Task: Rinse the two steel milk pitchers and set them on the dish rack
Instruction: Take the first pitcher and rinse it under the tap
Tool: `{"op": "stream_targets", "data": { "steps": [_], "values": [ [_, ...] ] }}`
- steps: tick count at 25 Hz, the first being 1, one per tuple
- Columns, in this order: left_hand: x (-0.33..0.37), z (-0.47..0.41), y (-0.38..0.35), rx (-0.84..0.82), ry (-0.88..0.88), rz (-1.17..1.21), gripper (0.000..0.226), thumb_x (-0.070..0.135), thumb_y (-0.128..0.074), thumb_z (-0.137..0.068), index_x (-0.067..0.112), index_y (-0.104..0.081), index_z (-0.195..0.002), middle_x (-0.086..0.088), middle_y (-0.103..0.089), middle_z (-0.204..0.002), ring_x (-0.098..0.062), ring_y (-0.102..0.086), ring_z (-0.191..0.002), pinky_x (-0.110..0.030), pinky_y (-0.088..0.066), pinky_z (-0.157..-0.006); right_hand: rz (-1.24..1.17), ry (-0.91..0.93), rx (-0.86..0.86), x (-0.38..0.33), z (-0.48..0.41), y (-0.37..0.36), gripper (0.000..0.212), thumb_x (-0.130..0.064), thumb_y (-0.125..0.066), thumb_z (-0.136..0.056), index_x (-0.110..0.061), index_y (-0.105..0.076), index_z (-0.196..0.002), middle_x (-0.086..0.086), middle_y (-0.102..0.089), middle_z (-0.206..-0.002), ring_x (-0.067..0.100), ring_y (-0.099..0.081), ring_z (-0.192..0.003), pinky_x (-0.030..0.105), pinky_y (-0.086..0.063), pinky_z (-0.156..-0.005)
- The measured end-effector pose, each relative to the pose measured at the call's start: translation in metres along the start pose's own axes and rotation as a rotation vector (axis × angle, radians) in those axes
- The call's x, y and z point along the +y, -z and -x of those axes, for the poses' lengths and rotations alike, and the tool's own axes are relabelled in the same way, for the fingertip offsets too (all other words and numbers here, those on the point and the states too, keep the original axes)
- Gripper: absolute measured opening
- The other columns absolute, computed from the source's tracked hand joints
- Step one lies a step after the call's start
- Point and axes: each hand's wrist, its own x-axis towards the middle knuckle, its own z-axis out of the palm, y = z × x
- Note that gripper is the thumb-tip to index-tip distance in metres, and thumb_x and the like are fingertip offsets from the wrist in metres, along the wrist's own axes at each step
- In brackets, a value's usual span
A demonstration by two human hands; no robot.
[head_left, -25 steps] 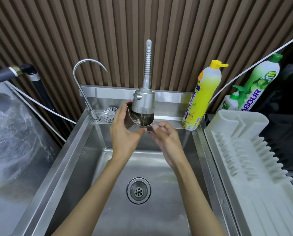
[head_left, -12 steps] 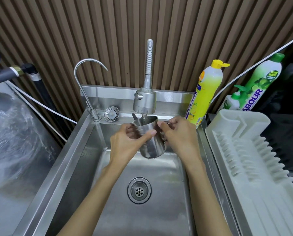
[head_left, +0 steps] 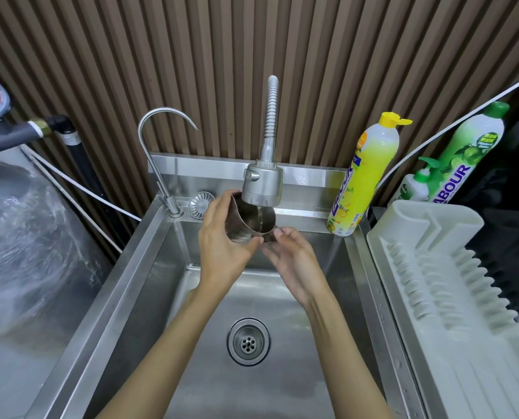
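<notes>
One steel milk pitcher (head_left: 252,220) is in view, held tilted right under the spray faucet head (head_left: 262,186). A thin stream of water (head_left: 260,214) runs into its open mouth. My left hand (head_left: 222,246) wraps around the pitcher's left side and bottom. My right hand (head_left: 296,264) is just below and to the right, its fingertips pinching the pitcher's handle at the lower rim. The white plastic dish rack (head_left: 433,267) stands to the right of the sink with nothing on it. A second pitcher is not visible.
The steel sink basin (head_left: 149,297) has a round drain (head_left: 248,341) below my hands. A thin gooseneck tap (head_left: 161,164) and a loose strainer (head_left: 200,204) are at the back left. A yellow soap bottle (head_left: 365,176) and green bottles (head_left: 463,158) stand behind the rack.
Half a second ago the pitcher was lower and upright between both hands. It is now raised and tipped under the faucet head, and my right hand has dropped to its lower rim.
</notes>
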Motion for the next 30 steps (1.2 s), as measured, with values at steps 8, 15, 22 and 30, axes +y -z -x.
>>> {"op": "stream_targets", "data": {
  "steps": [8,15,22,30],
  "values": [
    [-0.003,0.018,0.007,-0.054,0.359,-0.101,0.050,0.042,-0.080,-0.062,0.013,-0.065,-0.100,-0.001,-0.063,-0.093,-0.010,-0.060,-0.082,-0.004,-0.033,-0.065,0.854,0.104,0.317,-0.022,0.016,-0.018,0.026,-0.032,-0.066,-0.082,-0.011,-0.054,-0.072,0.011,-0.068,-0.070,0.029,-0.069,-0.066,0.046,-0.060,-0.065],
    [-0.003,0.018,-0.007,-0.250,0.537,0.522,0.043,0.011,-0.081,-0.064,0.009,-0.067,-0.104,0.002,-0.074,-0.094,-0.010,-0.066,-0.094,-0.012,-0.050,-0.077,1.366,0.336,0.427,-0.055,0.039,-0.037,0.023,-0.032,-0.063,-0.083,-0.010,-0.059,-0.080,0.010,-0.067,-0.081,0.032,-0.060,-0.087,0.037,-0.044,-0.076],
    [0.005,-0.003,-0.007,-0.025,0.189,0.414,0.071,-0.003,-0.081,-0.056,0.020,-0.053,-0.117,-0.001,-0.059,-0.116,-0.005,-0.059,-0.110,-0.019,-0.045,-0.097,0.695,0.286,0.187,-0.037,0.021,-0.016,0.015,-0.008,-0.059,-0.087,-0.011,-0.048,-0.077,-0.011,-0.067,-0.100,-0.011,-0.063,-0.082,0.009,-0.046,-0.080],
    [0.021,-0.003,0.018,0.003,0.050,-0.230,0.079,0.031,-0.086,-0.055,0.013,-0.054,-0.125,0.005,-0.040,-0.104,-0.014,-0.046,-0.104,-0.008,-0.033,-0.083,0.496,0.161,0.133,-0.014,0.019,-0.017,0.016,-0.017,-0.056,-0.090,-0.004,-0.057,-0.082,0.009,-0.069,-0.076,0.016,-0.070,-0.070,0.030,-0.060,-0.072]
  ]
}}
